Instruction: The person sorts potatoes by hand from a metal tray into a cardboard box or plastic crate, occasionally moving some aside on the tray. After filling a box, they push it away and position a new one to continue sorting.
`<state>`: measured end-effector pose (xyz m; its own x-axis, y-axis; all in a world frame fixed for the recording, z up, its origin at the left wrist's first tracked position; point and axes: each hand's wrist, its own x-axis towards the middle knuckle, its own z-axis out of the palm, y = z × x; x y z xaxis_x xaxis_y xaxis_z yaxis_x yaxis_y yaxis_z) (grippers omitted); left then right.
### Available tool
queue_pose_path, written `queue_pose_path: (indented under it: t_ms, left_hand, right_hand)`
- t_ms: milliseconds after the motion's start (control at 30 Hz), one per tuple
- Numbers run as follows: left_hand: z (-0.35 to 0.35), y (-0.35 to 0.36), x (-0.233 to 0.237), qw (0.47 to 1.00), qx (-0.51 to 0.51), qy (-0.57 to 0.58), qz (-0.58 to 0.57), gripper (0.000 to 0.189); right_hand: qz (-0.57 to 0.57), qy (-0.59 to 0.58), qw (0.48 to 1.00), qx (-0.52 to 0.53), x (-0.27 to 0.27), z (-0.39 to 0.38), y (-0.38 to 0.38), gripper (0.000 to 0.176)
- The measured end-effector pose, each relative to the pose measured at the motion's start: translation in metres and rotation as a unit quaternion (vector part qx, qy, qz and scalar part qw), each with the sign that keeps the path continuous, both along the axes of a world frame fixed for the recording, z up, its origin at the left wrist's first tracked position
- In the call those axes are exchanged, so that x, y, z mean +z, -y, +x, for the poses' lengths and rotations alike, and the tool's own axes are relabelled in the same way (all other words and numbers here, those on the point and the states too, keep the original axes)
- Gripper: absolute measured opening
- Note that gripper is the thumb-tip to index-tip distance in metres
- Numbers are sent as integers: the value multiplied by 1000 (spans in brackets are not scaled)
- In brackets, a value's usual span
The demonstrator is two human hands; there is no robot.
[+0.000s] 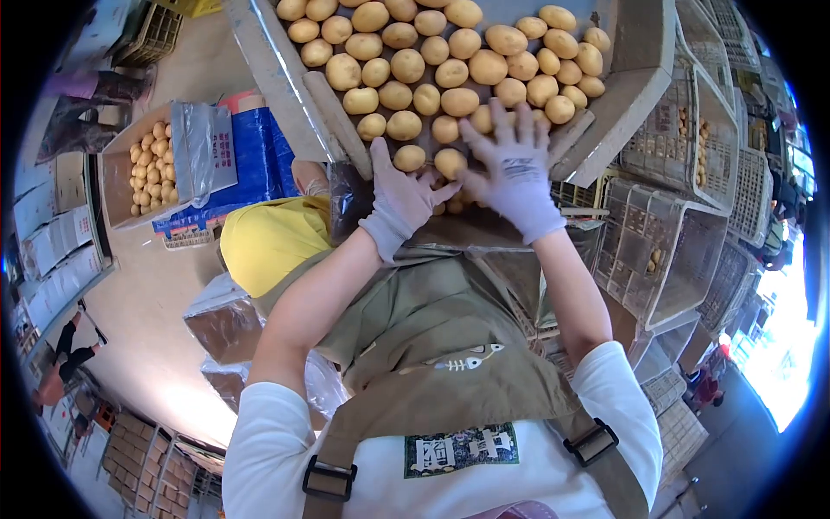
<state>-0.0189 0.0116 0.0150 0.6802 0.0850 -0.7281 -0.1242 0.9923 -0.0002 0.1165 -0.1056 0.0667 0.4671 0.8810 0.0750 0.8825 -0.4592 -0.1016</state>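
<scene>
Roughly crosswise, one oval potato beside left hand, right hand splayed, both grips wide

The tray — cut off at the top; potatoes partly hidden by the right hand; distant person — blurred.

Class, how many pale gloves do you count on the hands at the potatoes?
2: one glove on the left hand, near the lower potatoes; another glove on the right hand, spread over potatoes farther right. No glove is hidden on either hand.
</scene>
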Motion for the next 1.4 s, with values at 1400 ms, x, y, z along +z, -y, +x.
queue_pose_path:
  t_ms: [1400]
  left_hand:
    - [11, 4, -17, 992, 14, 119, -40, 92]
  right_hand:
    - [393, -845, 235, -276, -4, 10, -6, 50]
